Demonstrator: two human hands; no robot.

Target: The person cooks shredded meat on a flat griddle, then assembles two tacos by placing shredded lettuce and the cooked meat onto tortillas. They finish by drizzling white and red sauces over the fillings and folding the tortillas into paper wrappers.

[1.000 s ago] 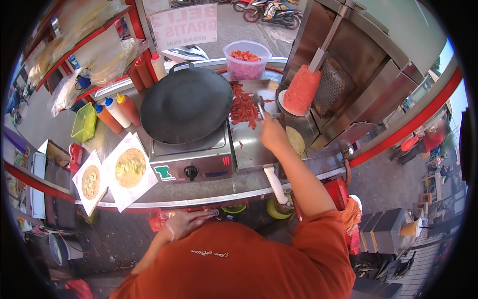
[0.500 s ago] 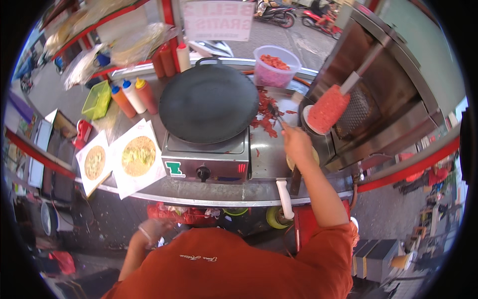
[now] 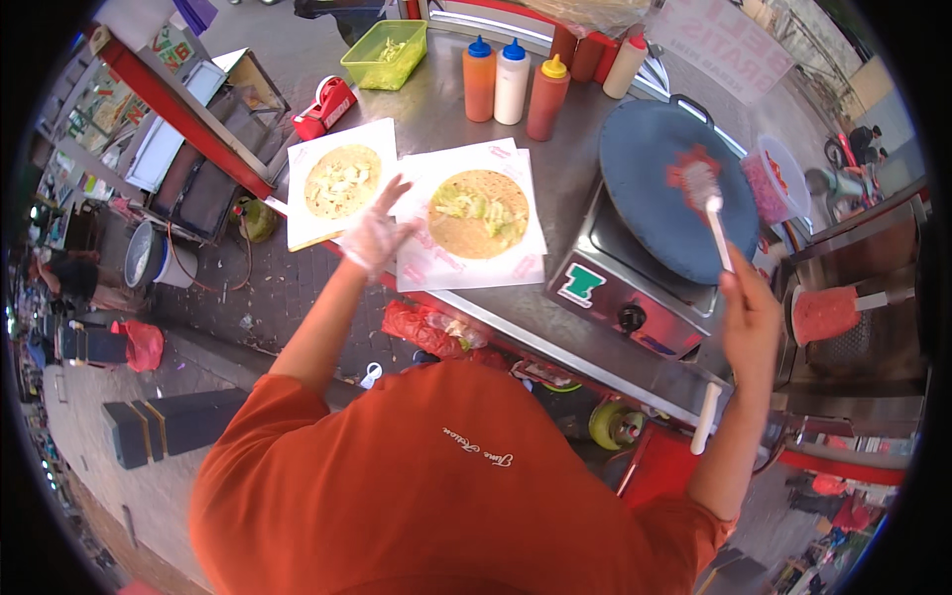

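Observation:
My left hand, in a thin clear glove, is spread over the edges of two white paper sheets, with nothing in it. Under the fingers' far side lies a round flatbread with pale shredded topping; a second flatbread with green shreds lies just right. My right hand grips the handle of a long, light-coloured serving utensil. Its blurred head is over the dark round griddle pan, with red meat pieces at the head. Whether the meat touches the pan, I cannot tell.
Three squeeze bottles and a green basket stand at the back. A red tape dispenser is near the left sheet. On the right are a gas stove, a tub of meat, a meat cone and a white-handled tool.
My view has swung left. My right hand has brought the utensil from the meat on the metal tray to above the pan. My left hand has risen from beside my body to the paper sheets.

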